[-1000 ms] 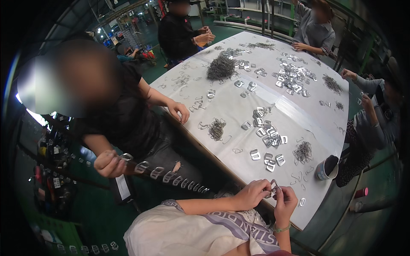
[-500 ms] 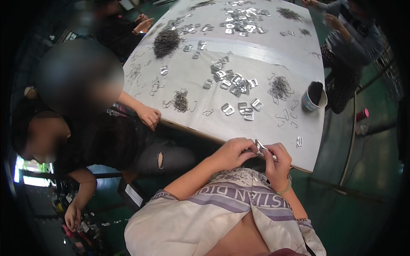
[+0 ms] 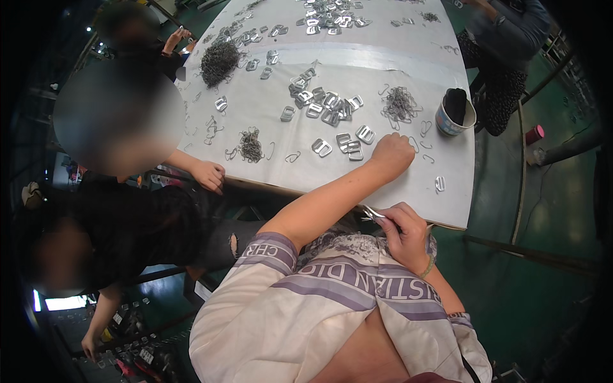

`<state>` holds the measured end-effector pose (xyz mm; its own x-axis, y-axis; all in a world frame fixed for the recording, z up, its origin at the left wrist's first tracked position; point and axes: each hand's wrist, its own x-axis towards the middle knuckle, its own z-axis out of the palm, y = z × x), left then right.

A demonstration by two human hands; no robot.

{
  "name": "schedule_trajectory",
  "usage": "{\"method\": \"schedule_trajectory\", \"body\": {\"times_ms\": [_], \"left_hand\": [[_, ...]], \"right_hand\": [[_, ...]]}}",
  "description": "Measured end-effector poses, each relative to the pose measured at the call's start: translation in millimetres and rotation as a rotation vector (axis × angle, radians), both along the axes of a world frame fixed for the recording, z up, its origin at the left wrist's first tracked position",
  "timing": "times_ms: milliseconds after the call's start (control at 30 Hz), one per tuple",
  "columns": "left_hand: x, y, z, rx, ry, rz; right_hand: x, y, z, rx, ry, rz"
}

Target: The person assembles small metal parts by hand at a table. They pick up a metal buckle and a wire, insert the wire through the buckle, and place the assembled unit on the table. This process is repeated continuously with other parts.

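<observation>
1 silver buckle is pinched by the right hand, fingers clamped, beside the surface's near edge. The left hand, near piled wire hooks, hides its grip; probably fetching 1 hook, needing a fine pinch.

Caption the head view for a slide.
Right hand holding a metal piece, left hand near piled wire hooks on a white table.

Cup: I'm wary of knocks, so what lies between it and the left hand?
A few loose hooks lie on the table between the left hand and the cup, as the head view shows.
</observation>
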<state>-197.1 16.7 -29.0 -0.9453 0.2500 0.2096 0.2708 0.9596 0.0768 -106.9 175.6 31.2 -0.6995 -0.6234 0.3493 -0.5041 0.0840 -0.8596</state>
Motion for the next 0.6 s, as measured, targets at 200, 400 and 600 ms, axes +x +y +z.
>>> {"method": "schedule_trajectory", "body": {"times_ms": [200, 400, 600], "left_hand": [[-9, 7, -2, -0.050, -0.036, 0.066], [40, -21, 42, 0.855, -0.033, 0.120], [126, -36, 77, 1.163, -0.010, -0.061]], "right_hand": [[-5, 1, 2, 0.011, -0.045, -0.049], [-9, 5, -8, -0.017, -0.191, -0.145], [-14, -6, -13, -0.045, -0.285, -0.119]]}}
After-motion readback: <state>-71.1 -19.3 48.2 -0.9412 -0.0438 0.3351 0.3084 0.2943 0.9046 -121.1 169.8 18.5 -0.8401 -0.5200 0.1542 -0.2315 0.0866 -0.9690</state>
